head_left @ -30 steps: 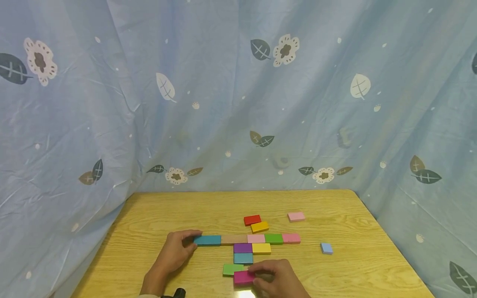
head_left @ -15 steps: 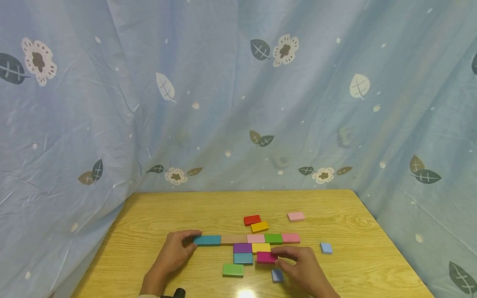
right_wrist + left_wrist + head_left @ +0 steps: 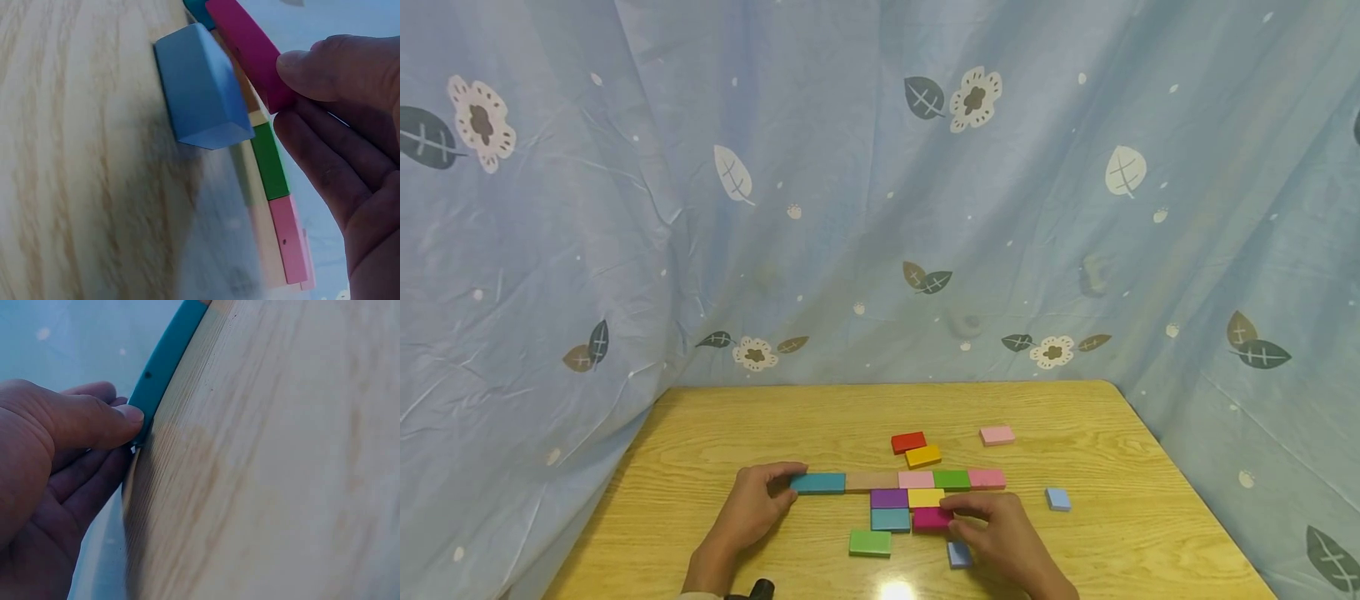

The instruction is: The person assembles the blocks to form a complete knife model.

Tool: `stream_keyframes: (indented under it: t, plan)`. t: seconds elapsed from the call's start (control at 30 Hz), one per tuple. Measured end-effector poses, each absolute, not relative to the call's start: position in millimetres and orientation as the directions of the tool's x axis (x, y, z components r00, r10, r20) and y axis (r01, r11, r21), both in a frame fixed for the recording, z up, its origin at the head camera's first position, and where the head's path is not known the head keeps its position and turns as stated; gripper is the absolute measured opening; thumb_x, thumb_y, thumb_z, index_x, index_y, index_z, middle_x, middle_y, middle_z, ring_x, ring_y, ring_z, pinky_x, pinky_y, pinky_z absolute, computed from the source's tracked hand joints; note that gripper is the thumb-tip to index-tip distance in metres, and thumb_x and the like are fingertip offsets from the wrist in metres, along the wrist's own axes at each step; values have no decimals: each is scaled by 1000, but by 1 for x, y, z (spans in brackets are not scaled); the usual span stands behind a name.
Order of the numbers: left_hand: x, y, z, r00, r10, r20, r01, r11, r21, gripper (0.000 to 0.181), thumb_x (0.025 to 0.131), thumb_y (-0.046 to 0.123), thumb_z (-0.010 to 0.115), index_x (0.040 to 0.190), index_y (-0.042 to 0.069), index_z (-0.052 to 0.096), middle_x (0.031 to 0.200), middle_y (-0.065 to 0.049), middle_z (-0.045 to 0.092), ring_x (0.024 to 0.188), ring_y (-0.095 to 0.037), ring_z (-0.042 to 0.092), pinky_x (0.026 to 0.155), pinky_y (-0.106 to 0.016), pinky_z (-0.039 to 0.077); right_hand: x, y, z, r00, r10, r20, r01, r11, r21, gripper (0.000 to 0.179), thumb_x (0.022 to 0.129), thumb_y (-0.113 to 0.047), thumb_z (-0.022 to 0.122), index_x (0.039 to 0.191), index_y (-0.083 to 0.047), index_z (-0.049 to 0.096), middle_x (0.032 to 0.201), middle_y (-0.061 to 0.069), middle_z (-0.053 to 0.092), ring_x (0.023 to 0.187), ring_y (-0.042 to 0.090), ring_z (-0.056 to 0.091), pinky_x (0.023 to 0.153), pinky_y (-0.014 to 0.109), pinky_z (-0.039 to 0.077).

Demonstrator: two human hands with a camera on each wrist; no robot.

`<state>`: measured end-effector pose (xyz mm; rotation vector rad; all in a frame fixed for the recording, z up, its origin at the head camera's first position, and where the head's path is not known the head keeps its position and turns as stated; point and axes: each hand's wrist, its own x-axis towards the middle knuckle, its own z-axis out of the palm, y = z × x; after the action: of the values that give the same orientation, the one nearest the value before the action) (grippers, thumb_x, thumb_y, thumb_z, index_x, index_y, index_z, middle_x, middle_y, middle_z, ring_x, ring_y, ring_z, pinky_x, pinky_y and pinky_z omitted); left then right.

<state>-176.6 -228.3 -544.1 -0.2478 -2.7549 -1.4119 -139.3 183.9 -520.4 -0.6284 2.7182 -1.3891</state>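
My left hand (image 3: pixel 752 508) pinches the left end of a teal-blue block (image 3: pixel 820 483), the leftmost in a row lying on the table. Thumb and fingers of my right hand (image 3: pixel 1003 533) grip a magenta block (image 3: pixel 932 518) at its right end. That block lies just below a yellow block (image 3: pixel 926 498) and close to the right of a lighter teal block (image 3: pixel 890 520). A purple block (image 3: pixel 889 498) adjoins the yellow one. In the right wrist view, a small blue block (image 3: pixel 200 87) stands nearer the camera than the magenta one.
The row continues with tan (image 3: pixel 871 482), pale pink (image 3: pixel 916 480), green (image 3: pixel 951 480) and pink (image 3: pixel 987 479) blocks. Behind it lie red (image 3: pixel 908 442), orange-yellow (image 3: pixel 922 456) and pink (image 3: pixel 997 435) loose blocks. A light green block (image 3: pixel 870 543) lies in front; a light blue one (image 3: pixel 1057 499) at right.
My right hand has carried the magenta block from over the light green block up and rightward, then slightly left beside the lighter teal block. The left hand has stayed in place.
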Motion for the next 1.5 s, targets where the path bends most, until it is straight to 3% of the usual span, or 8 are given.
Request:
stream_keyframes:
  t: [0.33, 0.77, 1.07, 1.5]
  plan:
    - [-175, -227, -546, -986, 135, 101, 162, 578, 800, 43, 92, -6, 81, 129, 18, 81, 130, 0, 80, 134, -31, 71, 113, -51, 59, -139, 181, -527, -905, -376, 200, -393, 559, -730, 20, 97, -8, 82, 116, -13, 85, 115, 0, 84, 111, 13, 78, 93, 24, 67]
    - [-173, -226, -547, -986, 134, 98, 159, 585, 795, 43, 92, -5, 82, 129, 18, 82, 129, 2, 80, 135, -30, 70, 115, -52, 58, -137, 178, -534, -877, -401, 265, -470, 602, -645, 25, 94, -5, 86, 116, -17, 86, 111, -8, 84, 104, 7, 78, 93, 31, 68]
    - [-176, -227, -542, -984, 133, 122, 177, 581, 794, 42, 92, -6, 82, 128, 16, 82, 128, 0, 81, 128, -29, 74, 109, -47, 62, -139, 172, -532, -870, -392, 298, -492, 657, -572, 25, 92, -5, 87, 114, -18, 85, 113, -10, 84, 108, 11, 78, 94, 37, 68]
    - [-177, -229, -541, -984, 131, 117, 173, 590, 788, 43, 94, -4, 82, 130, 18, 81, 133, -2, 79, 135, -32, 70, 116, -54, 57, -143, 165, -531, -871, -378, 315, -492, 684, -538, 24, 89, -4, 89, 110, -15, 85, 107, -9, 84, 102, 9, 78, 91, 36, 69]
